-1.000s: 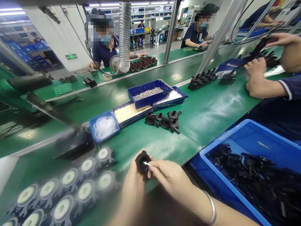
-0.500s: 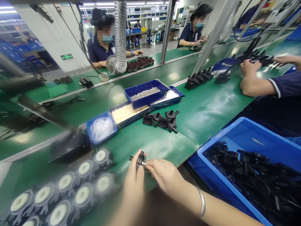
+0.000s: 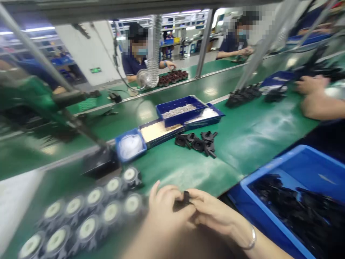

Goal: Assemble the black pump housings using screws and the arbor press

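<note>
My left hand [image 3: 168,207] and my right hand [image 3: 212,207] meet near the front edge of the green bench. Between them is a small black plastic part [image 3: 186,196], mostly covered by fingers; only a short tube-like end sticks up. Both hands are closed around it. A silver bangle [image 3: 252,237] circles my right wrist. To the left lie rows of black housings with cream round discs [image 3: 87,226], blurred. Beyond my hands sits a small group of black plastic housings [image 3: 198,144] with spouts.
Behind are blue bins: one with white rings [image 3: 131,145], one with cream pieces [image 3: 153,132], one with small metal parts [image 3: 179,110]. A large blue crate [image 3: 269,163] of black parts stands right. A co-worker's arm [image 3: 318,104] rests at far right; other people sit across the bench.
The view has shifted, so the scene sits further right. My left hand has turned over the black part, and both hands now cover it. The white piece at my right fingertips no longer shows.
</note>
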`<state>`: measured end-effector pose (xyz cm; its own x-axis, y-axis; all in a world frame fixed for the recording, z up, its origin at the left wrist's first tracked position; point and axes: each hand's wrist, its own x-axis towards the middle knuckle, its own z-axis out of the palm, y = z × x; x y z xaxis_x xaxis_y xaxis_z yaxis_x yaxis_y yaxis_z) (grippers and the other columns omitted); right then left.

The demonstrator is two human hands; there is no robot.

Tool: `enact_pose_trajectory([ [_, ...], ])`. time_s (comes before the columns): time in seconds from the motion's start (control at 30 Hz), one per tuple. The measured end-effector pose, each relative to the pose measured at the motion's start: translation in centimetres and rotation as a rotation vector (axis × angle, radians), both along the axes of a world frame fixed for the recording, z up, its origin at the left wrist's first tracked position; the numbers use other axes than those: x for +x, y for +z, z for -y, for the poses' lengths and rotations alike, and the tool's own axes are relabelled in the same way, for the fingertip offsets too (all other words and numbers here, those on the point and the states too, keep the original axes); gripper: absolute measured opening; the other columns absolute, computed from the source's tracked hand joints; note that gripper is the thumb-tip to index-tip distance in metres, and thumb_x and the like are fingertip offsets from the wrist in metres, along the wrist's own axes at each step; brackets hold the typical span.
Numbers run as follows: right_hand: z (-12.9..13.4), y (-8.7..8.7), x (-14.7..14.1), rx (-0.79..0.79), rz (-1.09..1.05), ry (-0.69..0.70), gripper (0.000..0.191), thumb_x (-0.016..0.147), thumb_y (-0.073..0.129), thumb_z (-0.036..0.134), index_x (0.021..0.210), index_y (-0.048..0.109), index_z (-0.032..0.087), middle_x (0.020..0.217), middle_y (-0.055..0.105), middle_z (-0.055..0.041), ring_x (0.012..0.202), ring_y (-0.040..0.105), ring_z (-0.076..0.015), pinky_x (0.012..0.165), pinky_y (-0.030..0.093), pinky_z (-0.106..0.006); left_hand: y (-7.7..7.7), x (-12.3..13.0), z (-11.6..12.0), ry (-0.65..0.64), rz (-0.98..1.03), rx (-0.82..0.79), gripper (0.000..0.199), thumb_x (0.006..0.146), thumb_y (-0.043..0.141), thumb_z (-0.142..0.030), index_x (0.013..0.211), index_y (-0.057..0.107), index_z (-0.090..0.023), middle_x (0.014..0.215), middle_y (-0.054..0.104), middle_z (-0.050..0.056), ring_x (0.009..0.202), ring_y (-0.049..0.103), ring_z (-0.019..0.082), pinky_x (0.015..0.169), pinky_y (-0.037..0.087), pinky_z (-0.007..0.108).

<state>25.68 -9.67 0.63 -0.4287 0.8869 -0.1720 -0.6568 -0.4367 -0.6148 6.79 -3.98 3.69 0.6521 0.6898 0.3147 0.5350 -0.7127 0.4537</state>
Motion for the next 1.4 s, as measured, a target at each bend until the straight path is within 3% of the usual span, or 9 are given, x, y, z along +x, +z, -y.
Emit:
enact_pose_trajectory([
  [0.1, 0.2, -0.5, 0.7, -0.018, 0.045, -0.028, 0.034, 0.086, 0.075, 0.038, 0.111, 0.065, 0.018, 0.096, 0.07, -0.0093, 0.086, 0.07, -0.0202, 0.081, 0.054, -0.031, 2.0, -3.4, 0.0, 0.058, -0.06, 0.18, 0.069, 0.075, 0.073, -0.059, 0.135, 0.051, -0.034, 0.13, 0.059, 0.01, 0.129, 0.049, 0.032, 0.116, 0.014, 0.061],
  [0.2, -0.3, -0.4, 1.8, -0.069, 0.073, -0.085, 0.033, 0.085, 0.076, 0.039, 0.111, 0.066, 0.021, 0.098, 0.072, -0.0092, 0.093, 0.07, -0.0225, 0.087, 0.054, -0.033, 2.9, -7.1, 0.1, 0.317, -0.211, 0.261, 0.094, 0.071, 0.078, -0.055, 0.147, 0.036, -0.02, 0.139, 0.053, 0.019, 0.132, 0.044, 0.038, 0.116, 0.009, 0.061],
  [0.37, -2.0, 0.6, 2.0, -0.113, 0.076, -0.232, 0.024, 0.087, 0.074, 0.034, 0.106, 0.065, 0.021, 0.105, 0.072, -0.0097, 0.096, 0.071, -0.0211, 0.084, 0.056, -0.028, 0.7, -8.7, 1.7, 0.435, -0.467, 0.338, 0.068, 0.083, 0.065, -0.022, 0.145, 0.038, -0.015, 0.142, 0.052, 0.021, 0.137, 0.04, 0.039, 0.115, 0.013, 0.061],
  [0.53, -3.3, 1.4, 1.0, -0.114, 0.05, -0.295, 0.03, 0.083, 0.079, 0.036, 0.101, 0.062, 0.018, 0.114, 0.069, -0.0125, 0.085, 0.072, -0.0189, 0.06, 0.054, -0.017, -1.4, -6.6, 3.0, 0.378, -0.373, 0.374, 0.056, 0.085, 0.057, -0.01, 0.139, 0.044, -0.016, 0.136, 0.058, 0.019, 0.132, 0.049, 0.033, 0.116, 0.018, 0.057],
  [0.73, -4.2, 1.9, 0.6, -0.161, 0.03, -0.326, 0.032, 0.083, 0.078, 0.034, 0.099, 0.056, 0.018, 0.108, 0.068, -0.0096, 0.081, 0.071, -0.0165, 0.053, 0.047, -0.015, -1.5, -3.4, 0.2, 0.091, -0.155, 0.017, 0.063, 0.085, 0.064, -0.027, 0.141, 0.039, -0.015, 0.136, 0.054, 0.02, 0.128, 0.052, 0.034, 0.102, 0.048, 0.049],
  [0.93, -6.7, 3.1, 0.9, -0.116, 0.134, -0.298, 0.035, 0.081, 0.08, 0.033, 0.086, 0.049, 0.019, 0.086, 0.065, 0.0, 0.079, 0.069, -0.0165, 0.05, 0.042, -0.015, -1.5, -1.6, -2.3, -0.065, 0.15, -0.42, 0.066, 0.079, 0.068, -0.023, 0.137, 0.037, -0.018, 0.142, 0.045, 0.019, 0.133, 0.047, 0.032, 0.11, 0.043, 0.051],
  [1.03, -7.9, 4.1, 0.5, -0.06, 0.238, -0.269, 0.037, 0.081, 0.08, 0.035, 0.083, 0.047, 0.019, 0.089, 0.065, -0.001, 0.076, 0.067, -0.0149, 0.045, 0.036, -0.014, -2.1, -1.6, -2.3, -0.06, 0.262, -0.574, 0.07, 0.077, 0.07, -0.021, 0.138, 0.035, -0.019, 0.142, 0.047, 0.018, 0.134, 0.046, 0.032, 0.113, 0.038, 0.054],
  [1.2, -8.6, 5.8, -0.6, 0.017, 0.415, -0.19, 0.035, 0.08, 0.079, 0.038, 0.083, 0.052, 0.017, 0.118, 0.062, -0.0063, 0.063, 0.056, -0.0062, 0.041, 0.031, -0.013, -2.5, -1.7, -2.1, 0.025, 0.389, -0.817, 0.084, 0.074, 0.077, -0.024, 0.142, 0.028, -0.019, 0.146, 0.046, 0.017, 0.136, 0.045, 0.031, 0.115, 0.037, 0.052],
  [1.4, -8.5, 5.9, -1.4, 0.096, 0.53, -0.166, 0.03, 0.08, 0.078, 0.037, 0.085, 0.055, 0.018, 0.128, 0.055, -0.0068, 0.059, 0.05, -0.0029, 0.04, 0.03, -0.013, -3.0, -1.5, -2.3, 0.038, 0.471, -0.848, 0.099, 0.072, 0.082, -0.027, 0.147, 0.019, -0.02, 0.148, 0.044, 0.019, 0.137, 0.045, 0.032, 0.113, 0.04, 0.051],
])
